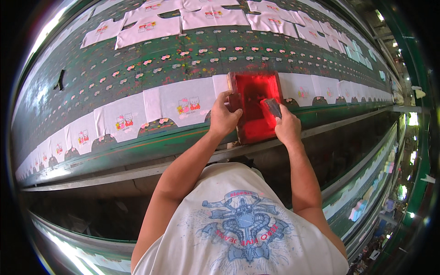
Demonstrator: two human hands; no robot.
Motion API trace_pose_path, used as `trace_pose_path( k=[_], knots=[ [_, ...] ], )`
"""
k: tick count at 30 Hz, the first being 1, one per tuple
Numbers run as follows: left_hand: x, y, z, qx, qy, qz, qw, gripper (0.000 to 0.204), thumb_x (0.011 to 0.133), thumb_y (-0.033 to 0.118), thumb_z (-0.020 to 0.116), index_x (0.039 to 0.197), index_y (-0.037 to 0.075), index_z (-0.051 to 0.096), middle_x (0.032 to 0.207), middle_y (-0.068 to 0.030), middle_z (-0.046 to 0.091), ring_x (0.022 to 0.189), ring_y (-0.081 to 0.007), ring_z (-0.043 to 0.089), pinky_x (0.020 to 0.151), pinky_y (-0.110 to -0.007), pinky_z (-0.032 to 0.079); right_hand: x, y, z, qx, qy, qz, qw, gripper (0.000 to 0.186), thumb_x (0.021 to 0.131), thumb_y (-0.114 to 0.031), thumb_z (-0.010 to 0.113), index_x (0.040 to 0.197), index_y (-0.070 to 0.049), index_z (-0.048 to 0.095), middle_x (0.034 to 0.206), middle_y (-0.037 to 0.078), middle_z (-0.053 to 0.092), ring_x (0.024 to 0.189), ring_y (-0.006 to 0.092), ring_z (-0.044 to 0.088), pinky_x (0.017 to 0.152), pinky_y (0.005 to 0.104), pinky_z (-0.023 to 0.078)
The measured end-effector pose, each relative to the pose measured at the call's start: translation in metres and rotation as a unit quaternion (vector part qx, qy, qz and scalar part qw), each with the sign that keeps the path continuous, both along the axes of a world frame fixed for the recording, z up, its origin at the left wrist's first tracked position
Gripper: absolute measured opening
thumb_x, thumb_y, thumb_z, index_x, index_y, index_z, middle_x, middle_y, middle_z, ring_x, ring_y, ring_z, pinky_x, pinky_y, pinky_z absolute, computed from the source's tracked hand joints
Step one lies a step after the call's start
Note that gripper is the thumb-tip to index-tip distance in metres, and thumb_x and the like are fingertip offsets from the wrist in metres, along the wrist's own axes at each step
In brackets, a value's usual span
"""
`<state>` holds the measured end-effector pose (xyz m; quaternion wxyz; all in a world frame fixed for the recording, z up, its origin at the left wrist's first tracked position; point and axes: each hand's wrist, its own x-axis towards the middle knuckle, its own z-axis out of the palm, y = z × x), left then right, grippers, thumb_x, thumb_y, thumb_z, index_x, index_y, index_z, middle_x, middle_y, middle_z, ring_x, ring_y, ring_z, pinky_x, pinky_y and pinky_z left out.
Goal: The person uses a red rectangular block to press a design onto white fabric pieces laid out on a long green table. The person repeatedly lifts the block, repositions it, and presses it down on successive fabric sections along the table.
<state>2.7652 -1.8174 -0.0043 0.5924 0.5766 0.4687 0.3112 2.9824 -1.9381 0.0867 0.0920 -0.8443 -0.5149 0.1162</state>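
A screen-printing frame (259,130) coated inside with red ink lies over the row of white shirts at the near edge of the long green table. My left hand (223,114) grips the frame's left side, thumb toward its inner edge. In my right hand (288,126) is a squeegee (271,108) with a dark grip, tilted inside the frame, its blade side red with ink. The part of the shirt under the frame is hidden. Just left of the frame lies a white shirt piece (183,101) printed with two cartoon cats.
More printed shirt pieces (123,118) run along the near edge on both sides. Pink shirt pieces (213,17) lie across the far side. Small ink prints dot the green tabletop (151,50). A metal rail (151,170) runs between me and the table; another table (362,183) stands at right.
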Motion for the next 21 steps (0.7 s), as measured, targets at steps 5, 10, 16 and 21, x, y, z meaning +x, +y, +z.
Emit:
trace_pose_path(
  k=[5, 10, 16, 21],
  knots=[
    [0.000, -0.001, 0.012, 0.021, 0.019, -0.002, 1.000, 0.075, 0.086, 0.012, 0.089, 0.155, 0.009, 0.059, 0.137, -0.0231, 0.073, 0.126, -0.0401, 0.075, 0.109, -0.048, 0.060, 0.010, -0.007, 0.005, 0.029, 0.043, -0.007, 0.999, 0.052, 0.100, -0.005, 0.075, 0.150, -0.005, 0.063, 0.130, 0.025, 0.079, 0.121, 0.0500, 0.074, 0.101, 0.0591, 0.058],
    [0.004, -0.001, 0.009, 0.018, 0.026, 0.009, 0.999, 0.076, 0.085, 0.011, 0.088, 0.155, 0.009, 0.059, 0.135, -0.0223, 0.075, 0.119, -0.0379, 0.078, 0.104, -0.047, 0.062, 0.024, 0.019, 0.020, -0.076, 0.138, 0.129, 0.979, 0.047, 0.097, 0.001, 0.074, 0.142, -0.008, 0.069, 0.122, 0.025, 0.080, 0.119, 0.0512, 0.073, 0.097, 0.0576, 0.056],
    [0.010, -0.005, 0.004, 0.022, 0.038, 0.018, 0.999, 0.083, 0.088, 0.004, 0.088, 0.164, 0.008, 0.053, 0.135, -0.0175, 0.073, 0.110, -0.0264, 0.082, 0.090, -0.041, 0.069, 0.049, 0.067, 0.012, -0.196, 0.197, 0.313, 0.908, 0.043, 0.093, 0.007, 0.068, 0.133, -0.006, 0.074, 0.111, 0.021, 0.079, 0.103, 0.0384, 0.078, 0.090, 0.0504, 0.057],
    [0.017, -0.015, 0.000, 0.017, 0.044, 0.078, 0.996, 0.087, 0.089, -0.001, 0.085, 0.168, 0.007, 0.050, 0.133, -0.0174, 0.073, 0.111, -0.0255, 0.081, 0.085, -0.041, 0.071, 0.054, 0.104, -0.011, -0.294, 0.207, 0.403, 0.841, 0.042, 0.092, 0.007, 0.073, 0.133, -0.002, 0.072, 0.112, 0.020, 0.079, 0.109, 0.0362, 0.076, 0.096, 0.0485, 0.057]
  ],
)
